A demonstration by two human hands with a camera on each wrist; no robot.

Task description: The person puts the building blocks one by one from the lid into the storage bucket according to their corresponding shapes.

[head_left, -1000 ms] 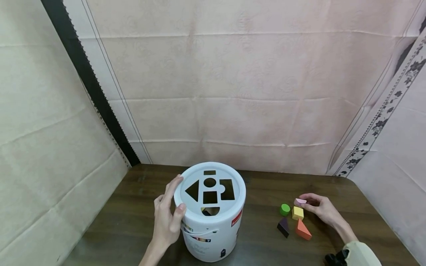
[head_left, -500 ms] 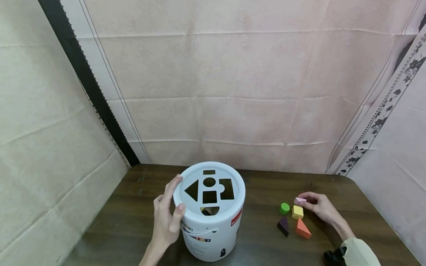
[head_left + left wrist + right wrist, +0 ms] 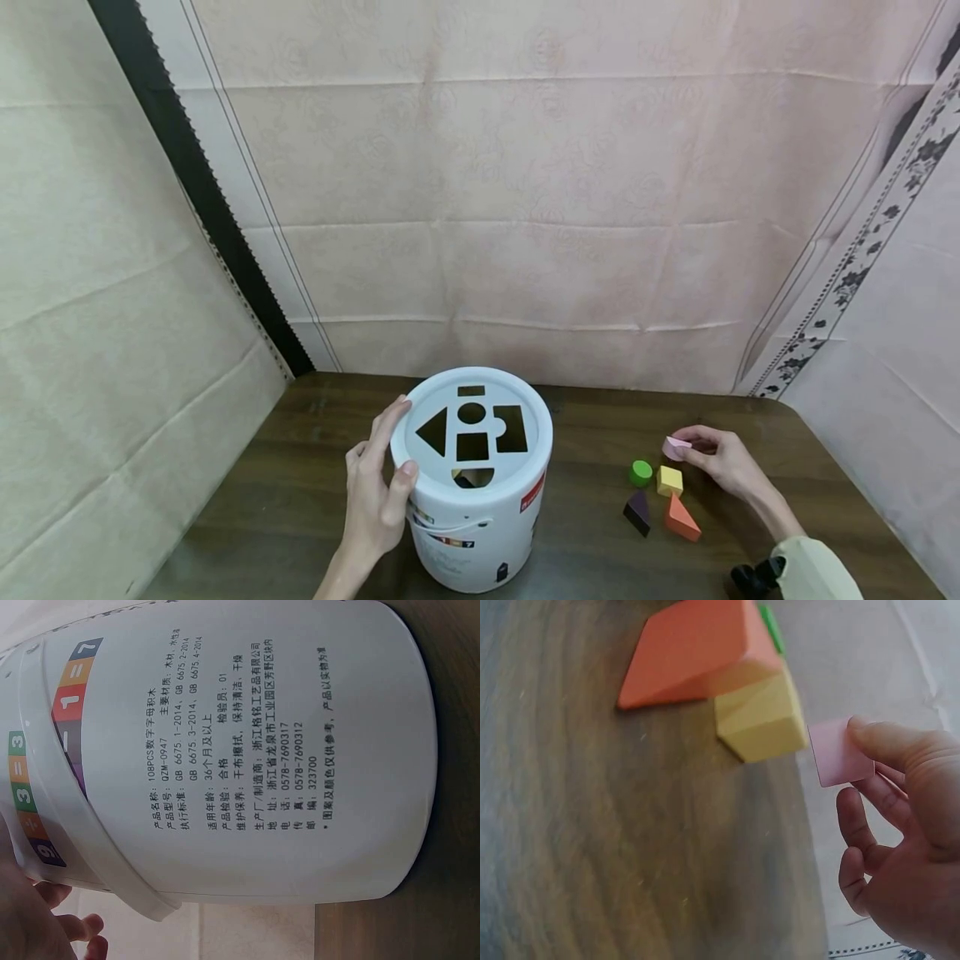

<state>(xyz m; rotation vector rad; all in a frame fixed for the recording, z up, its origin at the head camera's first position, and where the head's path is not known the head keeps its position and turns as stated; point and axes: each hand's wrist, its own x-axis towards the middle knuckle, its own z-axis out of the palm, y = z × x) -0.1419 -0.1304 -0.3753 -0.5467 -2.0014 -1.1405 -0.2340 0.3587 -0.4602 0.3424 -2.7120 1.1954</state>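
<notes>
A white bucket (image 3: 480,550) stands upright on the table, its light lid (image 3: 517,475) cut with several shaped holes. My left hand (image 3: 378,492) grips the bucket's upper left side, fingers along the lid's rim and thumb at the front. In the left wrist view, printed text covers the bucket wall (image 3: 360,772). My right hand (image 3: 723,462) pinches a small pink block (image 3: 675,448) between thumb and fingers, just behind a yellow block (image 3: 670,481). The pink block (image 3: 836,754) looks raised off the table in the right wrist view.
Beside the yellow block lie a green cylinder (image 3: 641,473), a dark purple triangular block (image 3: 637,512) and an orange triangular block (image 3: 682,518). Pale cloth (image 3: 525,208) hangs behind the brown wooden table (image 3: 300,517). The bucket's handle (image 3: 97,832) hangs against its side.
The pink block has been lifted slightly and turned in my right hand, so more of its side shows. My left hand and the bucket have stayed in place.
</notes>
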